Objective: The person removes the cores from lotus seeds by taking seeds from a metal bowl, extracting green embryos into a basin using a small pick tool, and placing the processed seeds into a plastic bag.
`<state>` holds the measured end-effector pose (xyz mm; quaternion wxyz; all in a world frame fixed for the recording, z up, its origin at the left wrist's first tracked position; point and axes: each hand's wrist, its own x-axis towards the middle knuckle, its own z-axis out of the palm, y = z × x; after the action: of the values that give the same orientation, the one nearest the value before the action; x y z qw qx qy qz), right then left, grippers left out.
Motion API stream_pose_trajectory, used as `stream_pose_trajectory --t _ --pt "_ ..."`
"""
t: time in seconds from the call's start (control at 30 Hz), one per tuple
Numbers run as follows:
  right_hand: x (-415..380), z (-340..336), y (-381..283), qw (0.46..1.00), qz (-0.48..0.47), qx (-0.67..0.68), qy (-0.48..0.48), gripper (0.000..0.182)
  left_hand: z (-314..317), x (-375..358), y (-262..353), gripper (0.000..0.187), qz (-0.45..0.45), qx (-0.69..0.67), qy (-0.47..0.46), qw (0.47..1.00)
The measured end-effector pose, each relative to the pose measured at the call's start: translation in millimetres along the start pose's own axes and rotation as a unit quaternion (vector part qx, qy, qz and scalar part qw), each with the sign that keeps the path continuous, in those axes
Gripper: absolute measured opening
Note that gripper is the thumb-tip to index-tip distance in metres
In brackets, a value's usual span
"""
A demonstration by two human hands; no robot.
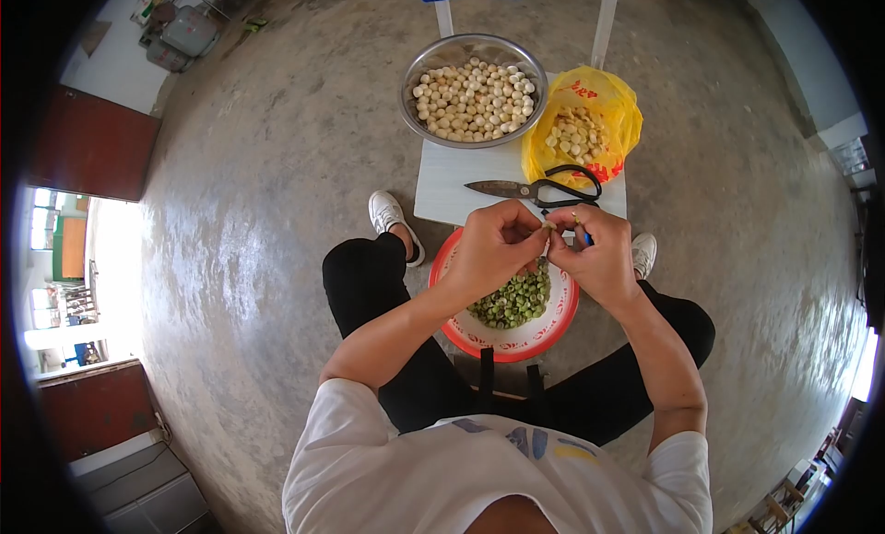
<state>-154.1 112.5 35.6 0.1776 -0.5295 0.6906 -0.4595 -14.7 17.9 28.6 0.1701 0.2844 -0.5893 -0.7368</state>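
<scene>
Over the near edge of a white seat, my left hand (498,250) and my right hand (595,253) meet with fingertips pinched together. Between them is a small pale lotus seed (550,225), mostly covered by the fingers. Something small and blue (588,240) shows at my right fingers; its shape is hidden. Below my hands, a white basin with a red rim (516,354) holds many green lotus seeds (516,302). Black-handled scissors (539,190) lie on the seat, just beyond my fingers.
On the white seat (442,179), a steel bowl (406,96) holds many pale peeled seeds (475,99). Beside it stands an open yellow plastic bag (627,119) with pale pieces (578,136) inside. My knees flank the basin. Gas cylinders (189,32) stand at the far left.
</scene>
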Motion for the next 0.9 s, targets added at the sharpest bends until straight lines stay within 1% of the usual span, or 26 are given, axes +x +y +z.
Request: stream_pose_trajectory --t 0.17,0.27,0.37,0.47,0.5,0.6,0.7,0.77,0.8,0.83,0.9 --pt "-0.5 -0.2 -1.5 1.000 -0.021 0.004 -0.001 0.023 -0.2 0.1 0.3 0.011 -0.015 -0.010 0.011 1.000" --pt "-0.6 -0.4 1.0 1.000 -0.009 0.026 -0.008 0.022 -4.7 2.2 2.0 0.011 -0.033 -0.046 0.009 0.998" --pt "-0.1 -2.5 0.4 0.995 0.049 0.080 0.020 0.018 -13.8 5.4 5.5 0.012 -0.060 -0.113 0.010 0.992" --pt "-6.6 -11.3 9.2 0.989 0.063 0.026 -0.132 0.011 -22.8 7.1 4.6 0.011 -0.068 -0.155 0.012 0.986" --pt "-7.0 -11.2 5.7 0.981 0.030 0.041 -0.185 0.004 -25.0 7.2 3.3 0.011 -0.068 -0.164 0.013 0.984" --pt "-13.7 0.2 16.6 0.966 -0.155 -0.020 -0.204 0.007 -28.4 6.1 1.8 0.009 -0.055 -0.155 -0.003 0.986" --pt "-4.9 -6.4 19.9 0.988 -0.111 0.016 -0.106 0.021 -30.3 4.4 3.1 0.009 -0.068 -0.130 -0.032 0.989" --pt "1.1 -18.2 1.3 0.989 0.041 0.076 -0.119 0.030 -28.2 3.0 8.1 0.009 -0.084 -0.103 -0.058 0.989" --pt "3.4 -23.3 -7.9 0.980 0.118 0.105 -0.123 0.035 -26.6 2.6 9.3 0.009 -0.092 -0.088 -0.072 0.989" --pt "4.8 -23.6 -12.7 0.974 0.112 0.136 -0.144 0.043 -25.3 3.0 9.1 0.009 -0.092 -0.090 -0.096 0.987" --pt "3.4 -14.3 -0.8 0.981 0.024 0.135 -0.140 0.041 -23.6 3.4 7.9 0.009 -0.092 -0.091 -0.141 0.982"
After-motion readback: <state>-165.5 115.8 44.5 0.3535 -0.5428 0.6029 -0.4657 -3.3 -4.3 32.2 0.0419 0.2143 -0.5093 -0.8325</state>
